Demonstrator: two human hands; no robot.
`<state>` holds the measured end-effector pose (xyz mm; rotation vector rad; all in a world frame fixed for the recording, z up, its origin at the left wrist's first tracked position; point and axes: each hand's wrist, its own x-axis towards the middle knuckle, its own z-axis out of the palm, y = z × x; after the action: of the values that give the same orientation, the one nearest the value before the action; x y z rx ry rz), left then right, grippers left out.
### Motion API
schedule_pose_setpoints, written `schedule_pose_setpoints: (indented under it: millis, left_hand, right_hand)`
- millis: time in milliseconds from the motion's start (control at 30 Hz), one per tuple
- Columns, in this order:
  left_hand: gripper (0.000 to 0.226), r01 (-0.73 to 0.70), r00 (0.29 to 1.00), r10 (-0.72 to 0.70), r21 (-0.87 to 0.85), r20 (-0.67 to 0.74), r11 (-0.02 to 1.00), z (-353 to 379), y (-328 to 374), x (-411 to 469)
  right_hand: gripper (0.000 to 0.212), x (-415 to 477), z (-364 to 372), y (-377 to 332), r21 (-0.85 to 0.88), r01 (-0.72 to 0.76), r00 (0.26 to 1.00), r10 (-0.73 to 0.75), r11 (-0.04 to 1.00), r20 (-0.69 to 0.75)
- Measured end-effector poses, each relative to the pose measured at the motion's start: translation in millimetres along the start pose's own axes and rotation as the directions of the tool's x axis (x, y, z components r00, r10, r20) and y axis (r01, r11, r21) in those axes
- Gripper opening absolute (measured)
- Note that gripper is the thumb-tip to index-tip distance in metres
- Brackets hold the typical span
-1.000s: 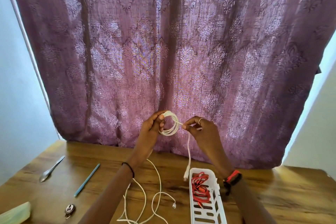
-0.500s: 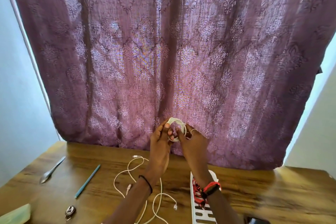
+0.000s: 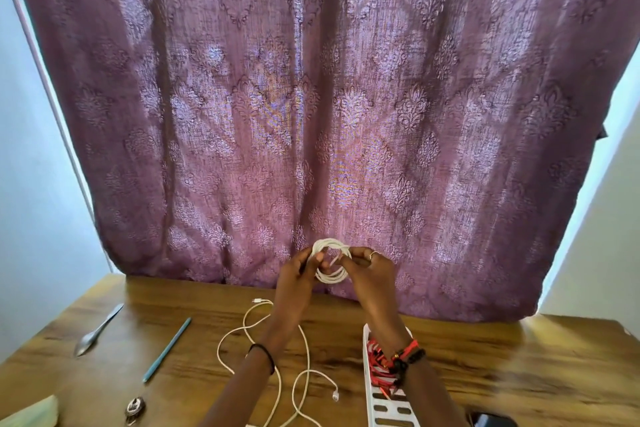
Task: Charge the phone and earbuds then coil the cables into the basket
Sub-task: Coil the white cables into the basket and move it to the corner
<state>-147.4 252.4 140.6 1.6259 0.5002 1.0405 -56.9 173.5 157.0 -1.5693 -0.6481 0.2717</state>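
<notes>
Low and far left of the grip: spoon (image 3: 98,331) and pen (image 3: 168,349) by the desk's (image 3: 519,374) left edge. Left hand (image 3: 296,282) and right hand (image 3: 372,279) pinch the coiled white cable (image 3: 330,262) from opposite sides, raised above the desk, each grip narrow. Loose white cable (image 3: 249,329) lies directly below. Basket (image 3: 375,402) holding red cable (image 3: 377,362) sits under the right wrist, with bare desk to its right.

The brown wooden table (image 3: 485,374) fills the bottom of the frame. At lower left lie a silver spoon (image 3: 95,334), a blue pen (image 3: 168,348), a small shiny round thing (image 3: 135,406) and a pale green thing (image 3: 31,414) in the corner. A loose white cable (image 3: 335,396) curls in the middle. Right of it sits a white basket (image 3: 372,402), with a dark flat thing (image 3: 491,421) at the bottom edge.
</notes>
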Motion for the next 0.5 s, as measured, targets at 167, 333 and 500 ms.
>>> schedule_pose_setpoints:
  millis: [167, 333, 500]
  left_hand:
    - [0.019, 0.001, 1.000, -0.001, 0.089, 0.009, 0.996, -5.1, -15.1, 5.1]
    - [0.015, 0.161, 0.987, -0.162, -0.172, 0.003, 0.972, 3.2, -17.2, -0.9]
    - [0.021, 0.062, 0.996, -0.062, -0.007, -0.059, 0.998, 4.5, -22.6, 2.5]
  right_hand:
    - [0.003, -3.9, -6.3, -9.7, 0.205, -0.179, 0.978, 0.153, 0.962, 0.139]
    - [0.011, 0.8, -14.8, -13.9, 0.340, -0.475, 0.835, 0.293, 0.812, 0.465]
    - [0.015, 4.8, -16.8, -19.1, 0.381, -0.529, 0.819, 0.340, 0.758, 0.462]
